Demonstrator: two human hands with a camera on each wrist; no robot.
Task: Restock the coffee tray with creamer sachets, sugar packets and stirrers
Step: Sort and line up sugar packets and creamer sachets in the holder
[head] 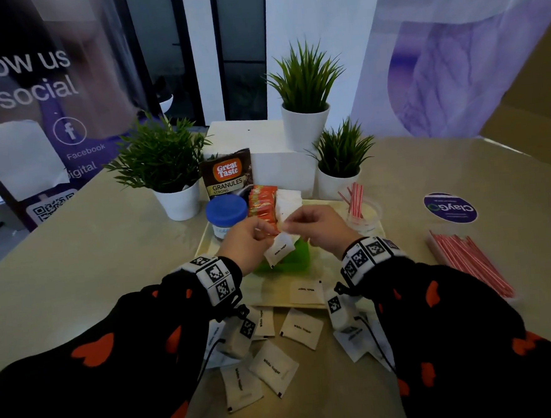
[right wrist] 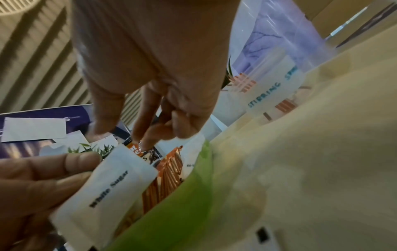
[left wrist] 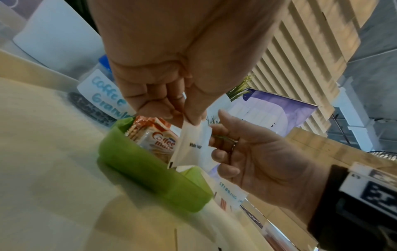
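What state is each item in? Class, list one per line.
Left hand: pinching a sugar packet above the green box.
Right hand: fingers curled; contents unclear.
Jar: blue lid on.
Cup: upright, holding stirrers.
Loose packets: flat on table.

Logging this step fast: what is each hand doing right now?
Left hand: pinches the top edge of a white sugar packet over the green box.
Right hand: fingers curled; whether it holds anything cannot be told.
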